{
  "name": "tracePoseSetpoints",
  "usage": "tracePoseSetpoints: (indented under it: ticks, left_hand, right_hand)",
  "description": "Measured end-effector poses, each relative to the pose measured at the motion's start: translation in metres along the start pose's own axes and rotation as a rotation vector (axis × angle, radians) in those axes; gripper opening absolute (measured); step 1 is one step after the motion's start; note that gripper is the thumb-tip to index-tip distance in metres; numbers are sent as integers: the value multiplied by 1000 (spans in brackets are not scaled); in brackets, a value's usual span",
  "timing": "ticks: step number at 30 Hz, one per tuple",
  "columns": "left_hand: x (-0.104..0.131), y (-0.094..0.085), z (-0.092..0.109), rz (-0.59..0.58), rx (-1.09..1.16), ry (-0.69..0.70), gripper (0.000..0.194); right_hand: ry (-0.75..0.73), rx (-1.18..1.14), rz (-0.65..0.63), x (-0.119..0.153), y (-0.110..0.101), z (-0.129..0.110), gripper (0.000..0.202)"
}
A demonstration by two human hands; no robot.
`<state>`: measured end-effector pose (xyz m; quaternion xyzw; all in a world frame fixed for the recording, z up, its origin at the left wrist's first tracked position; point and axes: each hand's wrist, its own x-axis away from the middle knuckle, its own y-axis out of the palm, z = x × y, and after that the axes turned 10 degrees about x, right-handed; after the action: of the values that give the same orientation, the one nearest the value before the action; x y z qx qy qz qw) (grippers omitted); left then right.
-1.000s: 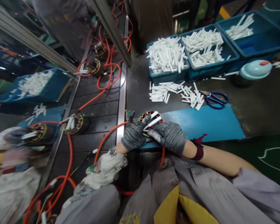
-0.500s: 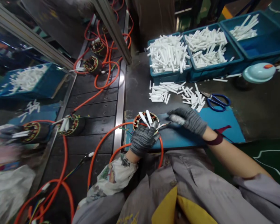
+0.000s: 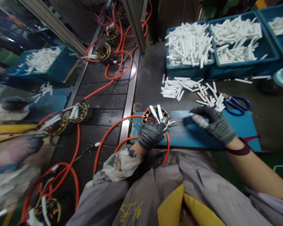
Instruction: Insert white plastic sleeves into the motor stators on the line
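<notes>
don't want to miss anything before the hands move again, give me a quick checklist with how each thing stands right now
1. Left hand at the coil ring: ok, it covers the near edge.
2. Two white tubes at the ring: ok, both show, spread at their far ends.
3. Right hand free of objects: cannot tell, its fingertips are unclear.
4. Loose tubes near the right hand: ok, some lie just beyond it.
5. Scissors well apart from the loose tubes: not ok, the blades reach the pile's edge.
6. Lead end bare: cannot tell, too small.

Striped gloves (image 3: 151, 135), grey jacket (image 3: 153, 185), yellow trim (image 3: 171, 205), maroon wristband (image 3: 240, 152).
</notes>
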<state>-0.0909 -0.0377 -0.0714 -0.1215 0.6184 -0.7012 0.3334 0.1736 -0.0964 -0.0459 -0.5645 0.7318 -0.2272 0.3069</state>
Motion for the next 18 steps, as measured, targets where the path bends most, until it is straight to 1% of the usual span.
tracePoseSetpoints:
  ticks: [2, 4, 6, 7, 9, 11, 12, 13, 14, 15, 17, 18]
  left_hand:
    - [1, 0, 0, 7, -1, 16, 45]
    - [1, -1, 0, 2, 1, 14, 45]
    - [1, -1, 0, 8, -8, 17, 44]
    - [2, 0, 0, 13, -15, 20, 44]
    - [2, 1, 0, 19, -28, 32, 44]
    - [3, 2, -1, 2, -34, 41, 45]
    - [4, 3, -1, -12, -37, 42, 46]
    - [5, 4, -2, -30, -41, 42, 46]
    - [5, 4, -2, -45, -47, 45, 46]
    - [5, 5, -2, -51, -57, 49, 45]
    - [5, 5, -2, -37, -81, 65, 45]
    - [4, 4, -2, -31, -90, 73, 45]
  right_hand:
    - [47, -70, -115, 10, 9, -4, 28]
    - [87, -142, -179, 11, 17, -1, 30]
    - [62, -209, -230, 7, 23, 4, 32]
    - [19, -225, -240, 3, 25, 4, 32]
    - [-122, -196, -248, -3, 26, 1, 32]
    - [-253, -80, -259, -9, 27, -7, 36]
    - [-278, -20, -281, -11, 28, -12, 40]
    - [-268, 16, -325, -12, 29, -16, 43]
    - [-219, 12, -398, -14, 32, -20, 48]
    - [-136, -41, -497, -15, 35, -24, 54]
    - [46, -220, -688, -15, 45, -28, 65]
    - [113, -299, -742, -14, 51, -30, 68]
